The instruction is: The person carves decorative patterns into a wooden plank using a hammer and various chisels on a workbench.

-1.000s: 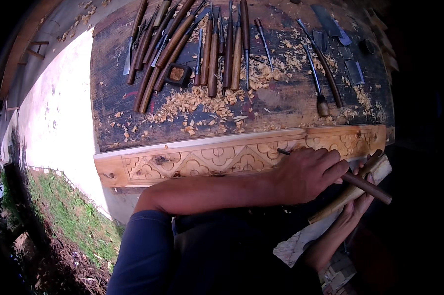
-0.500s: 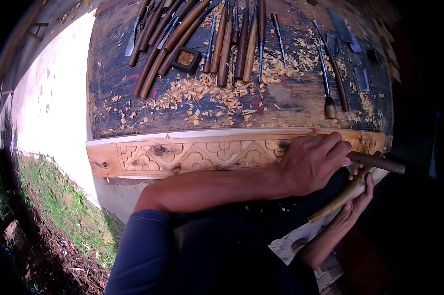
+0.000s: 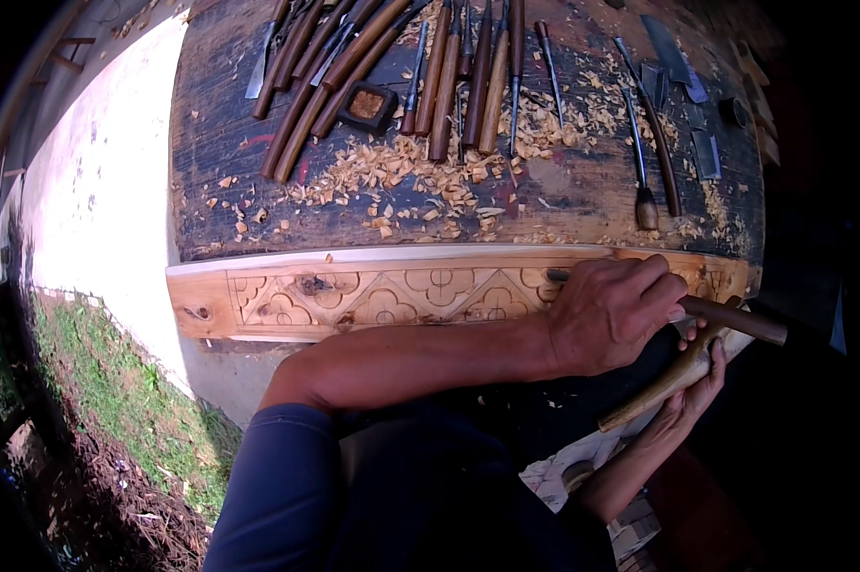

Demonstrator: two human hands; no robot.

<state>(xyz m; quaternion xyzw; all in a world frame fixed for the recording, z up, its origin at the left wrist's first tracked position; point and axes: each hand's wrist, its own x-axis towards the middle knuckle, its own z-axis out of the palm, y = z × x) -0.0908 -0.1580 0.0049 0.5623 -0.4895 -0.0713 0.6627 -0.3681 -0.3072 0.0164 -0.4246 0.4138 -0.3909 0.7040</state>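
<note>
The red marks point(image 3: 304, 172) on the dark, worn table point(image 3: 215, 195) are too faint to read as any lettering, and whatever the metal blades may bear is too small to make out. The left hand point(image 3: 616, 315) is closed in a fist around a chisel point(image 3: 739, 318); its grip has no visible gap. The brown handle runs out past the right side of the fist, and a short dark end pokes out on the left, over the carved face of the long board point(image 3: 203, 297). I cannot tell whether its edge touches the wood. The board lies along the near side of the table, its outlined panel cut with zigzag lines and lobed flower shapes; the left hand covers part of it. The right hand point(image 3: 694, 391) is lower and nearer the body, its fingers curled about a pale wooden club point(image 3: 649, 391), which slants up to the right within the grip. The club's upper end lies near the chisel handle; I cannot tell if they touch. Farther back, wood shavings point(image 3: 420, 181) are strewn before a crowded row of wooden-handled tools point(image 3: 444, 105), with a dark square block point(image 3: 368, 107) beside them. Toward the right lie a tool with a bulbous handle point(image 3: 646, 208), a long curved-handled tool point(image 3: 663, 157) and flat metal blades point(image 3: 706, 154)
</note>
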